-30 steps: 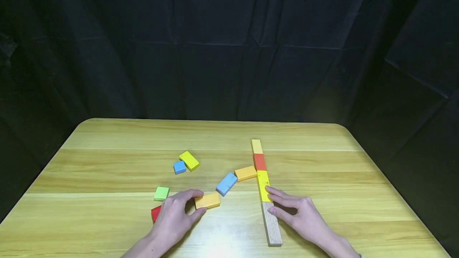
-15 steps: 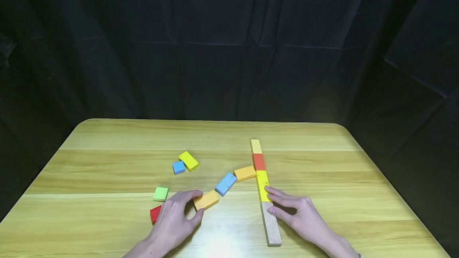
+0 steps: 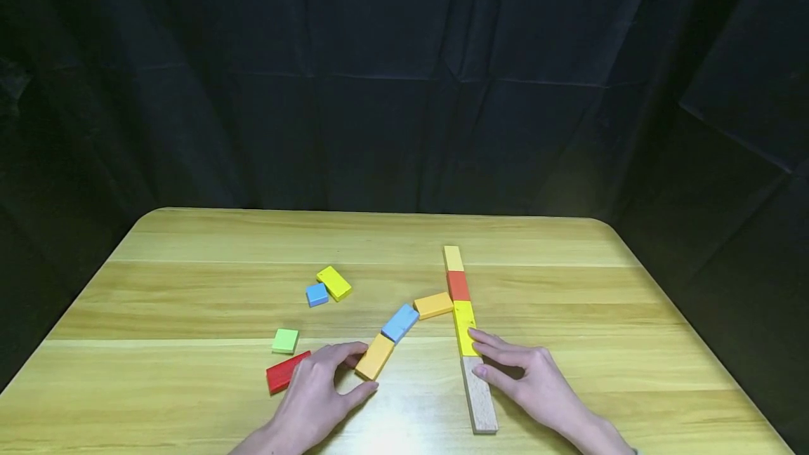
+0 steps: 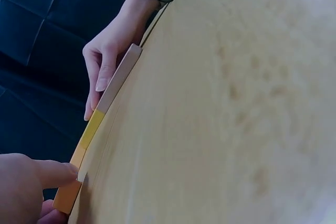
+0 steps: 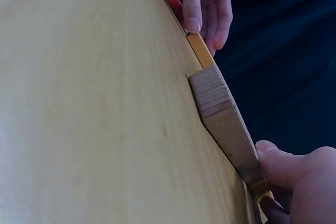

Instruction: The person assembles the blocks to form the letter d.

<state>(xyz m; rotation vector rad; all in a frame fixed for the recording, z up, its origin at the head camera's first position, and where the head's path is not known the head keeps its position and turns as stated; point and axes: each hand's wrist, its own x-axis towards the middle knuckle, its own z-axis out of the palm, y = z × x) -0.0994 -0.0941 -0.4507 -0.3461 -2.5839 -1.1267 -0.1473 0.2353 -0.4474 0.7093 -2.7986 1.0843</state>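
In the head view my left hand (image 3: 319,385) has its curved fingers at the left side of an orange block (image 3: 375,357), with the thumb at its near end. The block lies slanted, its far end against a light blue block (image 3: 400,322). Another orange block (image 3: 433,305) continues to a straight row. My right hand (image 3: 534,378) rests beside that row, fingertips on the edge of a yellow block (image 3: 464,328) and thumb at a long grey-brown wooden block (image 3: 479,399). A red-orange block (image 3: 458,286) and a pale beige block (image 3: 453,258) form the row's far end.
Left of the joined blocks lie a red block (image 3: 286,372), partly behind my left hand, and a green block (image 3: 286,340). Farther back are a small blue block (image 3: 317,294) and a yellow-green block (image 3: 334,283). Dark cloth (image 3: 379,125) hangs behind the wooden table (image 3: 569,286).
My left hand has turned the near orange block from lying nearly crosswise to a steeper slant, lining it up with the light blue block. More of the red block shows. The right hand stays put.
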